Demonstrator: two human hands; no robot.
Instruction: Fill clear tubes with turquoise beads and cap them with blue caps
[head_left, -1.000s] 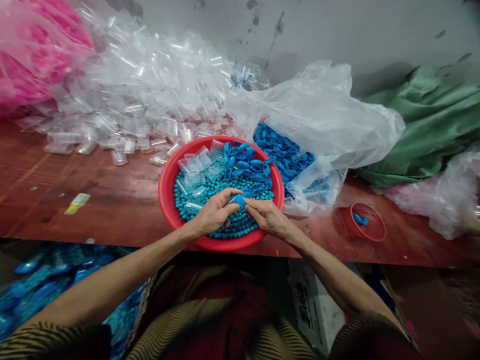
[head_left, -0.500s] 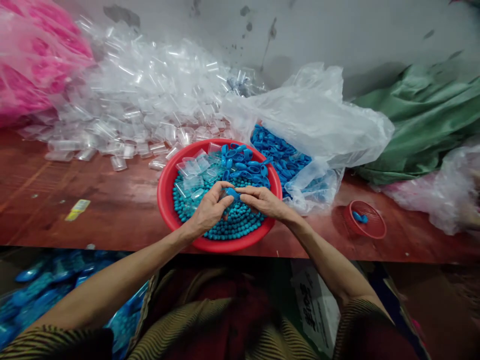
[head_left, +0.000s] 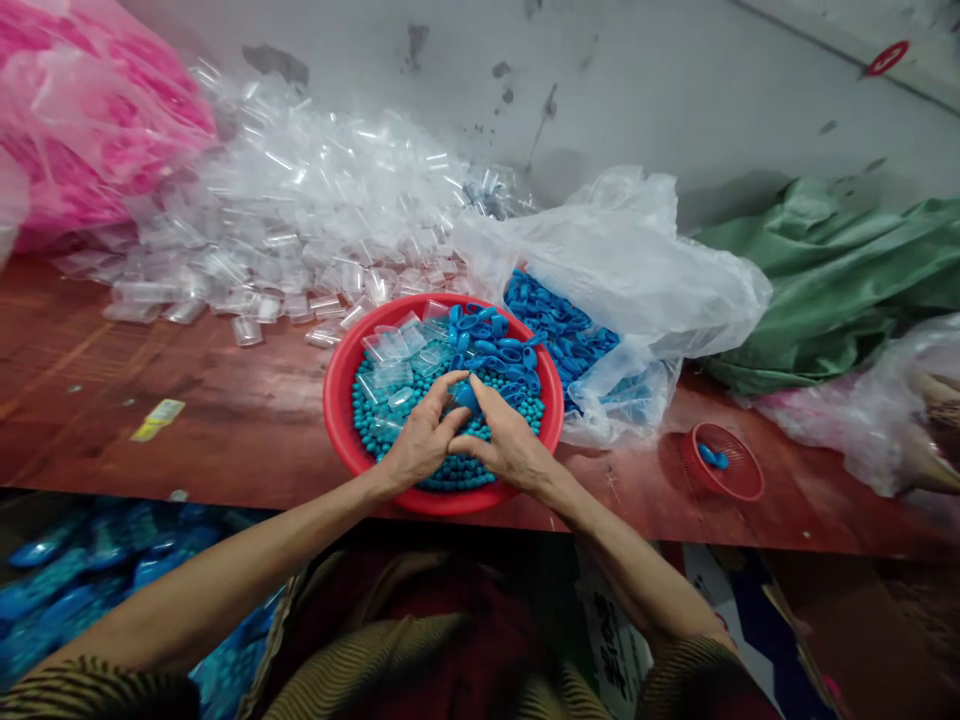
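Note:
Over a red basin [head_left: 339,440], my two hands meet around a rounded blue plastic piece [head_left: 466,398]. My left hand [head_left: 421,438] grips it from the left, its fingers curled and the thumb towards the piece. From the right, my right hand [head_left: 510,440] arches over it, fingertips touching its far side and thumb below. Part of the piece is hidden by the fingers. Beneath the hands lie many turquoise beads [head_left: 472,472]. Clear plastic sleeves [head_left: 390,347] rest on the beads at the basin's left, and hollow blue plastic parts [head_left: 502,352] at its back right.
Behind the basin spreads a heap of clear sleeves [head_left: 300,220]. More blue parts spill from a clear plastic bag [head_left: 622,270]. A small red basket [head_left: 739,478] with blue pieces stands to the right. Filled blue packs [head_left: 67,580] lie below the table's left front.
My right hand has turned from lying flat to arching over the blue piece, its thumb now lower. The hands stay together above the basin. The camera view has shifted slightly.

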